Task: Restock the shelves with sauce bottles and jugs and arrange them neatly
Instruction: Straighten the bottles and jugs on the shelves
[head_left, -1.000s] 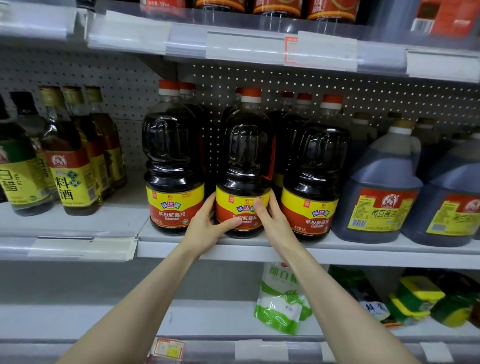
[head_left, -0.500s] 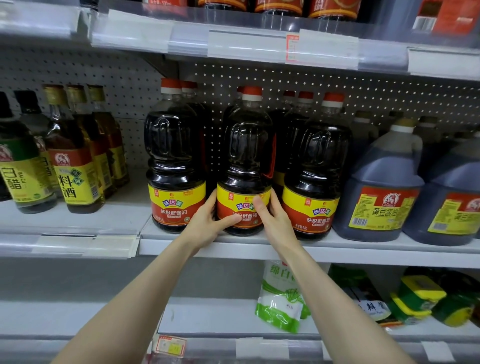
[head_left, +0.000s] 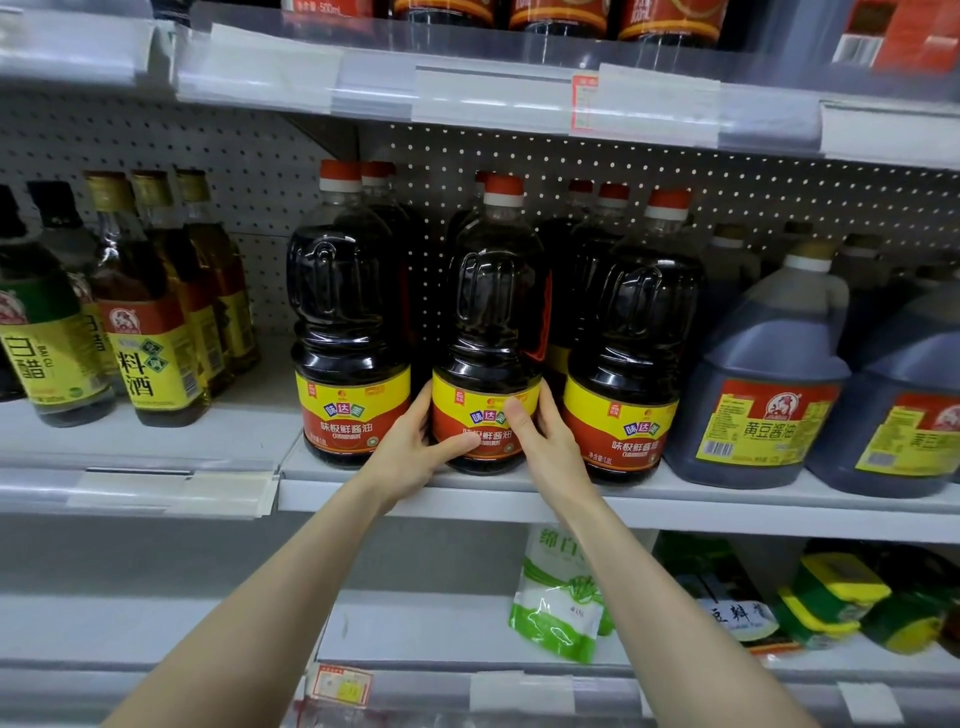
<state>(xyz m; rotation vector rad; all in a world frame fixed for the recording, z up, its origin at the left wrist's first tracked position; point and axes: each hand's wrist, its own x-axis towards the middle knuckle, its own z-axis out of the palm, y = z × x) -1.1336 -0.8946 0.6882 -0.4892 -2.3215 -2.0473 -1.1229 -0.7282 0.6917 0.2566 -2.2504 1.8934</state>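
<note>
Head view: both hands sit low on the middle soy sauce bottle (head_left: 493, 322), which stands upright at the shelf (head_left: 675, 506) front, directly ahead of them.
Left hand (head_left: 410, 452): wrapped round the label's left side, thumb across the front; grasping the bottle.
Right hand (head_left: 545, 441): curled round the label's right side; grasping it too.
Neighbours: left neighbour bottle (head_left: 348, 312) just outside the left hand; right neighbour bottle (head_left: 634, 332) just outside the right; jug (head_left: 769, 374) beyond that.
Handling: I judge it full, heavy, rigid; glossy label may slip; low two-handed hold suits sliding; moulded handle above suits lifting.
</note>
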